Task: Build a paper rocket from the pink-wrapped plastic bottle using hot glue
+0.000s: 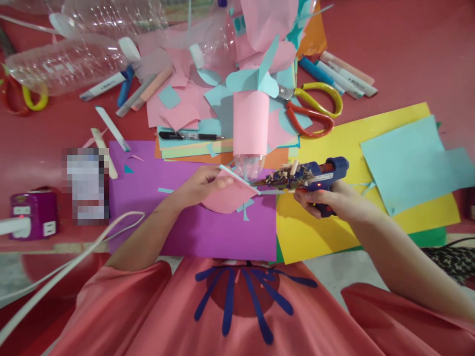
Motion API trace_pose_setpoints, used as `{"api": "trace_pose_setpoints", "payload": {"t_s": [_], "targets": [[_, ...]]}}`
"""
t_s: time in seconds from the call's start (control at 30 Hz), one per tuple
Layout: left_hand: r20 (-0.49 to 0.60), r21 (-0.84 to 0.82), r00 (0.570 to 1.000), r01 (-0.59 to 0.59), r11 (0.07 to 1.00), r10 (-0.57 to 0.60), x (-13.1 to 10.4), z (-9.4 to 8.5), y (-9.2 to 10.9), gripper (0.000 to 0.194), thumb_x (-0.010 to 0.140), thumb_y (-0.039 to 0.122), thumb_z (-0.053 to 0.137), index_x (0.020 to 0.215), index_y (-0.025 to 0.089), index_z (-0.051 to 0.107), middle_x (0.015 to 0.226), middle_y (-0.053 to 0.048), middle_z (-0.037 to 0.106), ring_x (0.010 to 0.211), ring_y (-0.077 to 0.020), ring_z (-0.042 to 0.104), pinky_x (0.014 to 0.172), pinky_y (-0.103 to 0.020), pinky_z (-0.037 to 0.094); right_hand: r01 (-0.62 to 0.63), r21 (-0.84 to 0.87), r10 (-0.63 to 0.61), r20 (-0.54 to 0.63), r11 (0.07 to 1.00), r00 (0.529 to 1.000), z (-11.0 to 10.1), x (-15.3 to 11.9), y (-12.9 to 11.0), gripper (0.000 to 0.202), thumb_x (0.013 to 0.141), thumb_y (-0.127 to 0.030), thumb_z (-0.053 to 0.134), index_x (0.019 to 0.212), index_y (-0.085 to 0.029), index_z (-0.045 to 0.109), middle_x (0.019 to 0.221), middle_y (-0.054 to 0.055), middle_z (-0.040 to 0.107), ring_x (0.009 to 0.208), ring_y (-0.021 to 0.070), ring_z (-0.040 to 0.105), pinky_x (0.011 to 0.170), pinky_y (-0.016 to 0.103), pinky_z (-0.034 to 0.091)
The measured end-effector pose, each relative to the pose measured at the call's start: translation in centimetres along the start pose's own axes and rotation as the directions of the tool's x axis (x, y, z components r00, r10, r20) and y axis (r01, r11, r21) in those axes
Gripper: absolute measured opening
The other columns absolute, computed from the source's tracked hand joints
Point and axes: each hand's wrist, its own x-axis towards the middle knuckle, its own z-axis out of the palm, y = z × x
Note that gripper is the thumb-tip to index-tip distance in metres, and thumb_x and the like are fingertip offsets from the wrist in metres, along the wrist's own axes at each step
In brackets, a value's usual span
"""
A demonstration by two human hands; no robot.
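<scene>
Head view: left hand (pixel 202 185) pinches a pink paper piece (pixel 227 197) over the purple sheet (pixel 193 227). Right hand (pixel 326 200) wraps the blue glue gun (pixel 315 177) (nozzle touching that paper's edge), just below the pink-wrapped bottle (pixel 251 133).

Bright, even light with soft shadows; wide-lens bending at the edges, slight blur at six o'clock, and a pixelated patch (pixel 86 184) at nine o'clock.

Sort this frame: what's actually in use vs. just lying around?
In use:
left hand holding pink paper piece
right hand gripping blue glue gun, nozzle at the paper's edge

Lying about:
scissors
black pen
clear plastic bottles
markers
yellow sheet
</scene>
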Motion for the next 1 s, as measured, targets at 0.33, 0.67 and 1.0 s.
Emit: {"api": "trace_pose_setpoints", "payload": {"t_s": [0.33, 0.67, 1.0], "targets": [[-0.046, 0.026, 0.999, 0.004, 1.000, -0.003, -0.04, -0.23, 0.03, 0.038, 0.079, 0.053, 0.055, 0.064, 0.019, 0.048, 0.065, 0.003, 0.044, 0.061, -0.0104, 0.039, 0.057, -0.025, 0.035, -0.006, 0.007, 0.006, -0.011, 1.000, 1.000, -0.24, -0.23, 0.05, 0.028, 0.069, -0.035, 0.071, 0.056, -0.021, 0.051, 0.045, -0.003, 0.048, 0.036, 0.0084, 0.042, 0.039, 0.025, 0.029], [-0.073, 0.026, 0.997, 0.005, 1.000, -0.004, 0.00, -0.34, -0.02, 0.037, 0.078, 0.052, 0.055, 0.064, 0.019, 0.048, 0.066, 0.003, 0.044, 0.060, -0.0100, 0.039, 0.058, -0.025, 0.035, -0.012, -0.001, 0.012, -0.020, 1.000, 1.000, -0.58, -0.49, 0.42, 0.031, 0.071, -0.041, 0.072, 0.057, -0.021, 0.052, 0.047, -0.003, 0.050, 0.036, 0.0087, 0.042, 0.039, 0.026, 0.028], [-0.080, 0.038, 0.996, 0.035, 0.999, -0.032, -0.12, -0.35, -0.13, 0.040, 0.078, 0.056, 0.054, 0.063, 0.020, 0.047, 0.066, 0.002, 0.042, 0.063, -0.0113, 0.039, 0.058, -0.026, 0.031, -0.012, -0.004, 0.012, -0.033, 1.000, 0.999, -0.75, -0.68, 0.58, 0.031, 0.071, -0.040, 0.072, 0.058, -0.021, 0.051, 0.047, -0.003, 0.048, 0.036, 0.0081, 0.040, 0.039, 0.026, 0.029]]}}
